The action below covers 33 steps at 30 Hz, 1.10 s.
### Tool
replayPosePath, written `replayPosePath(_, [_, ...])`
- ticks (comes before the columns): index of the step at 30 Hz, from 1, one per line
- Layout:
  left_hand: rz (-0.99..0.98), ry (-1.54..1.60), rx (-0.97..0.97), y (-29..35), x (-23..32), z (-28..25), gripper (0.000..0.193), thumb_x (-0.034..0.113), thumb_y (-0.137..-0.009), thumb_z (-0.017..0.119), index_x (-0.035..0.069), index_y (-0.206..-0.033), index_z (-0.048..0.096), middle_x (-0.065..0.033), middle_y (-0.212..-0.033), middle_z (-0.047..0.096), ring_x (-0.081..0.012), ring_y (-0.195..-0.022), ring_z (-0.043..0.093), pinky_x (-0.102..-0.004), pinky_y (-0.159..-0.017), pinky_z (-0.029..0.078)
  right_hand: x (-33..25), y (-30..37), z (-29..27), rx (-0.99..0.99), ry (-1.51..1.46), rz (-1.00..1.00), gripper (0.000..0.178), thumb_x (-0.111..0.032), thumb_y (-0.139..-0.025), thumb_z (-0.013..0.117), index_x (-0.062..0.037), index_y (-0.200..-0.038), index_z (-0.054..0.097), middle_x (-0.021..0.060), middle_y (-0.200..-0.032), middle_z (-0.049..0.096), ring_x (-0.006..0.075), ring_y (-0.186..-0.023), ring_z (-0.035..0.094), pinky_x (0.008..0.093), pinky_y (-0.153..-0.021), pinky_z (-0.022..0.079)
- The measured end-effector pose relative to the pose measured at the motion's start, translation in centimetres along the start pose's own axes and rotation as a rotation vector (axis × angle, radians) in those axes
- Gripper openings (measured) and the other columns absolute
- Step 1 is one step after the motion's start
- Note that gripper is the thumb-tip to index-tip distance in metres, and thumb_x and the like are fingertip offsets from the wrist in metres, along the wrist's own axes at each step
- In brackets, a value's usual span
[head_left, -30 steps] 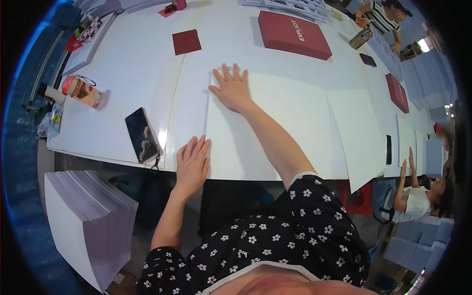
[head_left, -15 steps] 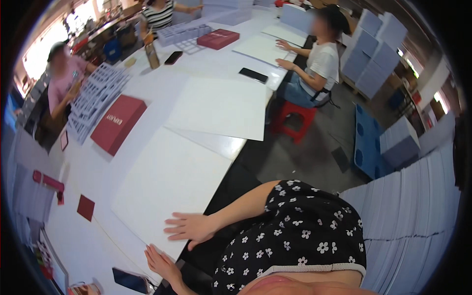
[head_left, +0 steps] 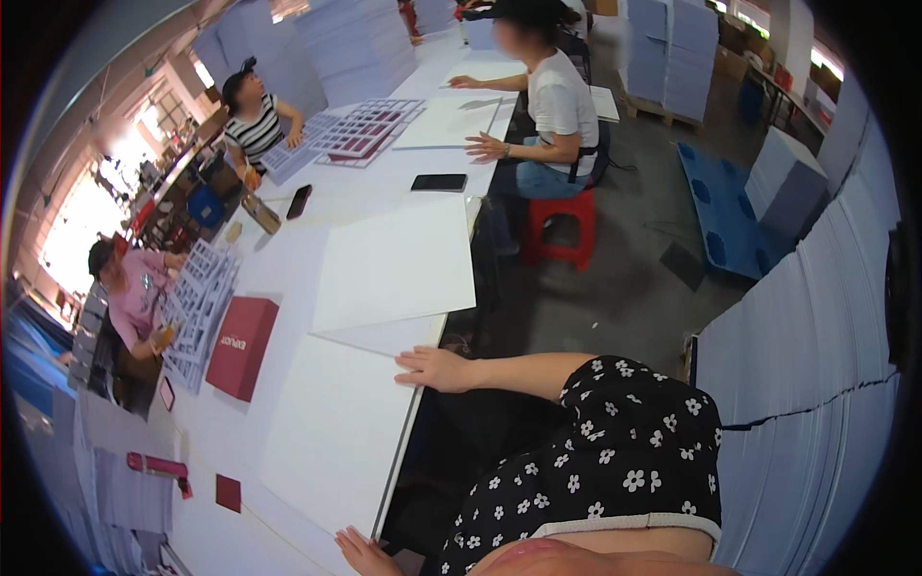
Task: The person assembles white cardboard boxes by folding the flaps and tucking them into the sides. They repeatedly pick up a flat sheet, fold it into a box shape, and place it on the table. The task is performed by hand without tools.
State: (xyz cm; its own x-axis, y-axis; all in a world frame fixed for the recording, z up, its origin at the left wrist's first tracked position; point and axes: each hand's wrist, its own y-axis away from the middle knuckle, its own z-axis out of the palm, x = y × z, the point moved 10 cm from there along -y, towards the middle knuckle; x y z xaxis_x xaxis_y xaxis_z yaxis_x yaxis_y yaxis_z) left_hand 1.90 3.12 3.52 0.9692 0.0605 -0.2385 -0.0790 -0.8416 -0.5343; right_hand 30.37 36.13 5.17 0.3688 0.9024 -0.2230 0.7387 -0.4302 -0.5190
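The right hand [head_left: 437, 369] lies flat, fingers spread, on the edge of a white sheet [head_left: 336, 432] at the table's [head_left: 288, 259] near rim. The left hand [head_left: 370, 555] rests open beside it. Unpinned, the sheet could slide off.

Red flat box [head_left: 242, 346] on table; dark phone [head_left: 439, 182] farther along

Bright daylight floods in from the upper left, blowing out that corner. Fisheye bending curves the bench [head_left: 288, 240] edges, and a black rim rings the picture.
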Motion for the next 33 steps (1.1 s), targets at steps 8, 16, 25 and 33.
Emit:
replayPosePath(8, [-0.314,0.032,-0.140,-1.9,1.3,-1.9,0.054,0.042,-0.100,0.045,0.006,-0.140,0.047,-0.0300,-0.140,0.046,-0.0504,-0.128,0.046,-0.0576,-0.104,0.038,-1.3,-0.6,0.9,-0.029,-0.002,0.068,0.055,-0.039,-0.096,0.056,-0.0098,-0.142,0.045,0.0187,-0.151,0.038,0.0342,-0.142,0.033,0.0502,-0.118,0.024])
replayPosePath(16, [-0.473,-0.129,-0.216,-0.8,4.3,-1.5,0.067,0.056,-0.099,0.041,0.014,-0.151,0.037,-0.0326,-0.148,0.036,-0.0545,-0.133,0.037,-0.0660,-0.104,0.033,-3.1,1.9,-0.4,-0.071,0.064,0.172,0.074,-0.044,-0.094,0.057,-0.0025,-0.150,0.030,0.0160,-0.157,0.027,0.0320,-0.147,0.022,0.0491,-0.121,0.016])
replayPosePath(25, [-0.303,-0.105,-0.142,-1.0,12.1,-1.9,0.060,0.051,-0.089,0.053,0.017,-0.137,0.041,-0.0235,-0.152,0.034,-0.0481,-0.137,0.036,-0.0643,-0.104,0.032,-4.4,4.6,-0.9,-0.119,0.123,0.162,0.085,-0.031,-0.086,0.069,-0.0013,-0.152,0.025,0.0167,-0.160,0.022,0.0337,-0.149,0.017,0.0509,-0.119,0.020])
replayPosePath(33, [-0.082,0.471,-0.065,-3.9,13.9,2.2,0.022,0.025,-0.082,0.071,0.008,-0.080,0.059,-0.0184,-0.112,0.061,-0.0398,-0.105,0.057,-0.0501,-0.086,0.043,-4.8,4.9,-0.7,-0.146,0.259,0.154,0.066,-0.017,-0.091,0.051,0.0037,-0.150,0.027,0.0232,-0.159,0.020,0.0381,-0.149,0.016,0.0525,-0.112,0.033])
